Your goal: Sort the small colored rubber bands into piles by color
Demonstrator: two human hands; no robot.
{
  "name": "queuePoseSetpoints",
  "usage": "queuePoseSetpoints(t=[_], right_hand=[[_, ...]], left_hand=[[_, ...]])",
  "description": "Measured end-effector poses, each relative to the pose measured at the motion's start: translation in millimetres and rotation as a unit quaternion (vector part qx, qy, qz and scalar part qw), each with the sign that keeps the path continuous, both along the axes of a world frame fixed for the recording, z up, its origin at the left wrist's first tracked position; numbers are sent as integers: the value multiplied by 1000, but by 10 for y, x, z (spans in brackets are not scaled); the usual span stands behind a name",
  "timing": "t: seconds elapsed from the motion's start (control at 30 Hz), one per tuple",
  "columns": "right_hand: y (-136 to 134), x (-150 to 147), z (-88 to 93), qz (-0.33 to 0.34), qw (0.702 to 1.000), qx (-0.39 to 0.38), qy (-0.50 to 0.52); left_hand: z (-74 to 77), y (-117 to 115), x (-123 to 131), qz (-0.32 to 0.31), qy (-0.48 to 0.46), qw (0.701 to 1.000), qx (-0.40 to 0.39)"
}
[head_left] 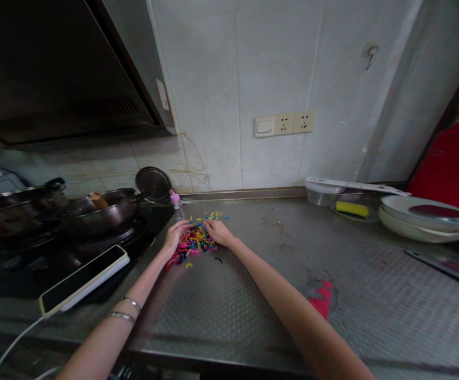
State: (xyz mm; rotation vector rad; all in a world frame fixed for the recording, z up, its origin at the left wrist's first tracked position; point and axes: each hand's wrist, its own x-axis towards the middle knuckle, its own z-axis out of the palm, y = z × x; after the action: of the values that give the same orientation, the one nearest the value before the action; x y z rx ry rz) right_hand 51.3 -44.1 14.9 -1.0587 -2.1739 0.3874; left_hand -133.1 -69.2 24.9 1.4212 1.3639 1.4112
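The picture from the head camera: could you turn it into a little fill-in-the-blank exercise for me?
1. The pile of colourful bits lies ____ the left hand and the right hand.
2. Silvery bands circle the ____ forearm.
3. The sponge-like block near the white bowls is ____ in colour.
4. Beside the light switch there are ____ sockets.

Missing words: between; left; yellow; two.
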Motion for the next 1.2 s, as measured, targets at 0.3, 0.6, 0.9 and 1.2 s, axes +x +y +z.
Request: queuePoseSetpoints(t=[0.3,0.6,0.9,1.2], right_hand=[[-30,-78,-58,-38,998,-24,-38],[-188,-374,3,-20,999,-42,-7],[-233,-554,-36,-119,992,-6,50],[-230,-719,-47,-103,988,-97,69]], left_hand=[[-159,-120,-202,118,195,974,12],[-254,20,46,55,105,993,20],[-229,40,180,133,-56,989,-17],[-181,42,280,145,-67,987,-31]])
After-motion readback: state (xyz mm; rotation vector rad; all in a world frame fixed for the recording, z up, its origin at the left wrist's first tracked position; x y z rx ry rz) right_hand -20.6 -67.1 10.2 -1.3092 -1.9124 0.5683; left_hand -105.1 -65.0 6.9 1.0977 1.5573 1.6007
